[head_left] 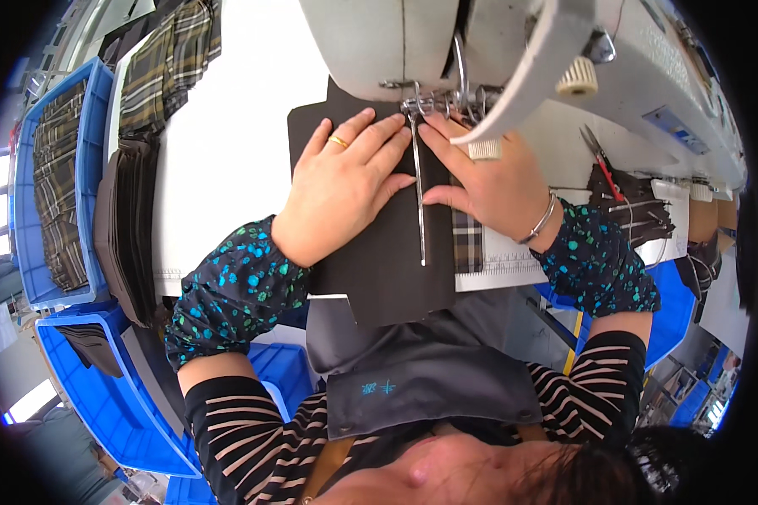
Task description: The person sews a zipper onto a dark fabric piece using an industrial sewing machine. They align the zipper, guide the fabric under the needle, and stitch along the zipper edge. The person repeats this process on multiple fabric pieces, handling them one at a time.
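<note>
A dark brown panel (366, 261) lies flat under the head of a sewing machine (358, 46) and hangs over the table's front edge. My left hand (349, 164) rests open on it, fingers spread, fingertips close to the presser foot (425, 105). Along the panel runs a narrow silvery strip (420, 202), which looks like metal zipper teeth. To its right, my right hand (488, 177) presses down with fingers stretched out; the machine's guard hides part of them. A plaid cloth (467, 242) shows beneath the right side of the panel.
Brown folded pieces (126, 227) and plaid fabric (173, 63) are stacked at the left. Blue bins (101, 168) stand beyond the table's left edge. Red-handled snips (602, 160) lie on dark scraps (640, 210) at the right. A ruler strip (514, 263) follows the front edge.
</note>
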Motion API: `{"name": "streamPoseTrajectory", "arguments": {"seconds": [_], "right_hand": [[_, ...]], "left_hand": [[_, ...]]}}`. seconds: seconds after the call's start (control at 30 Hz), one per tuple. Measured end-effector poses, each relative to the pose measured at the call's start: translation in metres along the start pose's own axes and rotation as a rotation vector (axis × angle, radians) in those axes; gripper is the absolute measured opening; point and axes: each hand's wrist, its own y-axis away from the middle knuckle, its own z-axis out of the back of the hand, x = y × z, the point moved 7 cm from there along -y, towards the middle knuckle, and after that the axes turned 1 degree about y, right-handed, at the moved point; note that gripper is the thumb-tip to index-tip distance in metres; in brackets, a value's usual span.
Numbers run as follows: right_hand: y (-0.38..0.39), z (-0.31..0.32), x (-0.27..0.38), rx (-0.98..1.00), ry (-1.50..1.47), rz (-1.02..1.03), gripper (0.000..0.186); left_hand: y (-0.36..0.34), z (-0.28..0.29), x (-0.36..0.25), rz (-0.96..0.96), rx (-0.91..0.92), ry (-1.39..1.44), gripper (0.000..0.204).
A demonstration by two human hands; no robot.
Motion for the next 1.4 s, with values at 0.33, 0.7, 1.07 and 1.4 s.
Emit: {"name": "streamPoseTrajectory", "arguments": {"seconds": [0.33, 0.7, 1.07, 1.4], "right_hand": [[0.001, 0.0, 0.0, 0.004, -0.018, 0.006, 0.064], [0.001, -0.001, -0.001, -0.011, -0.031, 0.007, 0.063], [0.025, 0.022, 0.018, -0.01, 0.045, -0.023, 0.045], [0.09, 0.033, 0.074, -0.061, -0.114, -0.035, 0.033]], "left_hand": [[0.001, 0.0, -0.001, -0.004, -0.015, 0.012, 0.05], [0.005, 0.003, -0.003, -0.006, -0.018, 0.013, 0.05], [0.097, 0.006, -0.097, -0.101, -0.055, -0.032, 0.049], [0.104, 0.011, -0.086, -0.005, -0.215, 0.16, 0.03]]}}
